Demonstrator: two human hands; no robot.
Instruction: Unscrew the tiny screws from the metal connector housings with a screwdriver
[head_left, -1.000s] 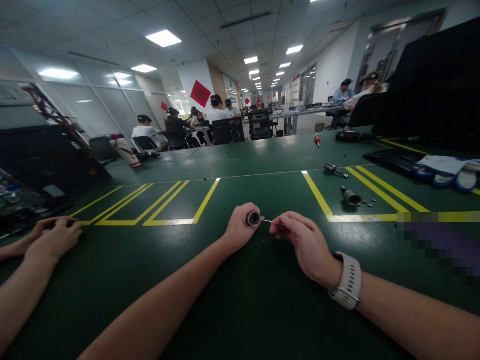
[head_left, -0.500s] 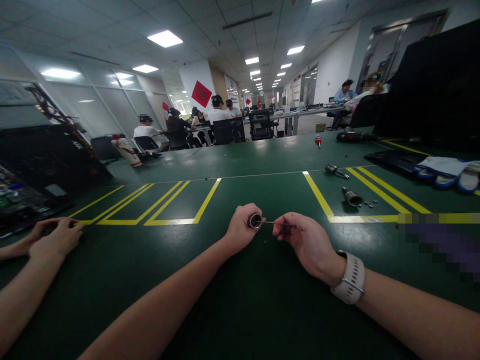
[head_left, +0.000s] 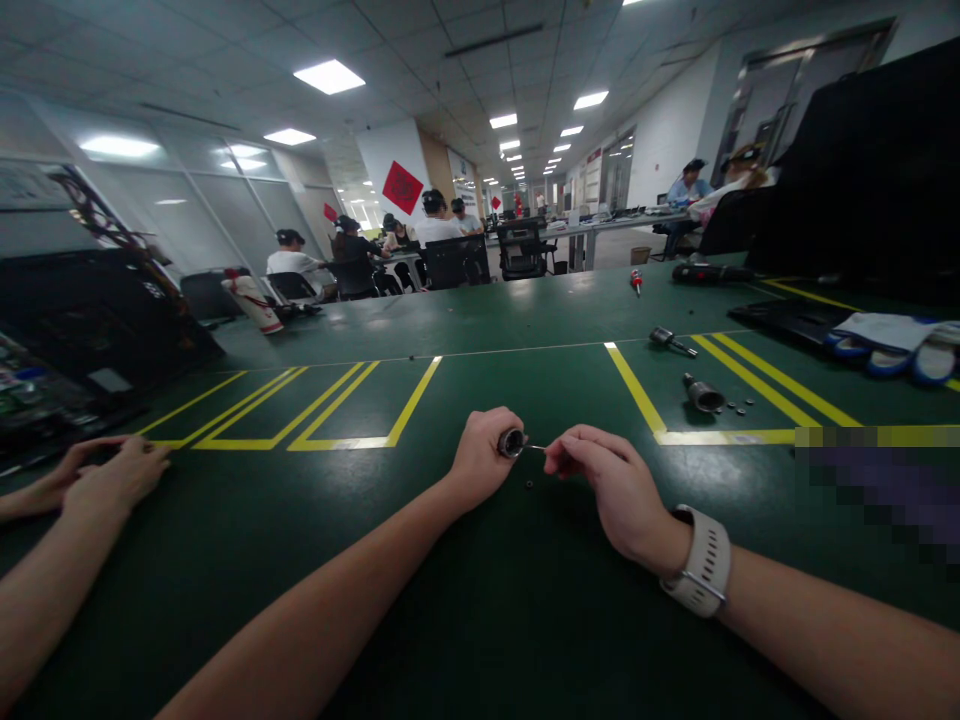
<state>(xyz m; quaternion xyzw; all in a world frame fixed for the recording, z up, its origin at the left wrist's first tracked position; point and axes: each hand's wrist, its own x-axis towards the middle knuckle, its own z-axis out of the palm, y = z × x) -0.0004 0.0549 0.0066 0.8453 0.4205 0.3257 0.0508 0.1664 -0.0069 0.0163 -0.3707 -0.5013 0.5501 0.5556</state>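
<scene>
My left hand [head_left: 480,455] is wrapped around a hollow, round metal part [head_left: 511,443], its dark open end facing me. A thin metal rod [head_left: 535,447] is pinched between the fingertips of my right hand [head_left: 611,485]. The rod's tip reaches the right side of the metal part; whether it goes inside, I cannot tell. On the green table just below lies one small dark ring [head_left: 529,485]. Off to the right are a cone-shaped metal housing [head_left: 703,394], several small rings [head_left: 740,410] and a metal piece with a shaft [head_left: 673,342].
A co-worker's hands [head_left: 120,470] rest at the left on the green table [head_left: 517,610]. Yellow tape [head_left: 346,444] marks its surface. White-and-blue gloves [head_left: 892,340], a dark power tool [head_left: 709,272] and a red-handled tool [head_left: 637,281] lie toward the right.
Less of the rod shows between my hands, and my right fingertips have come slightly nearer the metal part. The part in my left hand has shifted a little rightward.
</scene>
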